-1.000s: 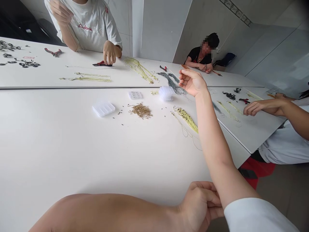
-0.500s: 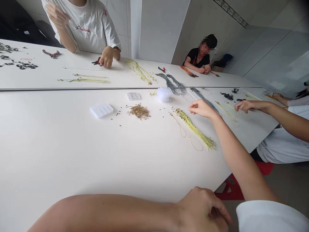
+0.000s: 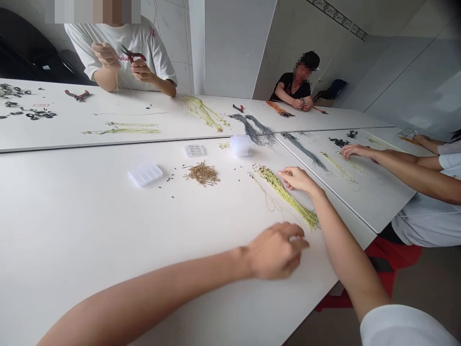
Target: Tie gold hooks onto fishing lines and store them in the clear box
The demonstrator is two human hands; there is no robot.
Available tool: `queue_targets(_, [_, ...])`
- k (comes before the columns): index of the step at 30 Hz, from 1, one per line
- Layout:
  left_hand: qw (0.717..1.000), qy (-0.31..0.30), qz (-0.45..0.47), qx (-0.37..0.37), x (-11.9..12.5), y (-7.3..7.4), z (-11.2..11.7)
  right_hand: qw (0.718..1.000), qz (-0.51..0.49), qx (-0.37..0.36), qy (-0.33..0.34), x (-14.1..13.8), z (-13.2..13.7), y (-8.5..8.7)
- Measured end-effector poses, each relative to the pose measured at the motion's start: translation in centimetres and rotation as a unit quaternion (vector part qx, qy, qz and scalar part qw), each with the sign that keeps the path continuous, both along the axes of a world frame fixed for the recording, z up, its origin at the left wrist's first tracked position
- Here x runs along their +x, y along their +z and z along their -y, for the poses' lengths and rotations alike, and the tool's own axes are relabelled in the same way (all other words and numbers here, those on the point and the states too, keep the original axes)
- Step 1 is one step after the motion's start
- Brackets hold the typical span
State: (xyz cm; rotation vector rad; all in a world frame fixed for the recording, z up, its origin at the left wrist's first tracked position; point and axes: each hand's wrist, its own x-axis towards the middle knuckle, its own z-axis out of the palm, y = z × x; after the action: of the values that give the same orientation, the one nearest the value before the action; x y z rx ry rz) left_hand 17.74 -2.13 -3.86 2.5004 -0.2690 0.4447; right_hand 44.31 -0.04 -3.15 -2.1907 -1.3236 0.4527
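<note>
Now left hand (image 3: 275, 250) nearer yellow cords (image 3: 288, 194).

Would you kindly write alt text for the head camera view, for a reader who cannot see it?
A person's right hand touches a bundle of yellow-green cords on a white table, while the left hand, fingers bunched, is near the bundle's lower end. A pile of small brass-coloured fittings and clear plastic boxes lie beyond; other people work around the table.

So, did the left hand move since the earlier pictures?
Yes. The left hand went forward from the table edge, toward the yellow cords' near end.
</note>
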Motion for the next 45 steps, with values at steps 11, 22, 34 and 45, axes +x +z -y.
queue_targets(11, [0.986, 0.105, -0.075, 0.105, 1.3, -1.8, -7.0, 0.987, 0.03, 0.158, -0.015, -2.0, -1.9, -1.0])
queue_targets(22, [0.992, 0.033, -0.123, 0.02, -3.8, -0.4, -4.0, 0.988, -0.011, 0.127, 0.082, -5.8, -0.7, 0.8])
queue_targets(34, [0.989, 0.07, -0.127, 0.029, -4.1, -0.8, -5.5, 0.992, 0.036, 0.107, 0.058, -6.0, -1.2, -0.8])
queue_targets(45, [0.987, 0.101, -0.123, 0.011, -4.6, -0.7, -5.6, 0.993, -0.002, 0.021, 0.115, -9.5, -0.4, 0.6])
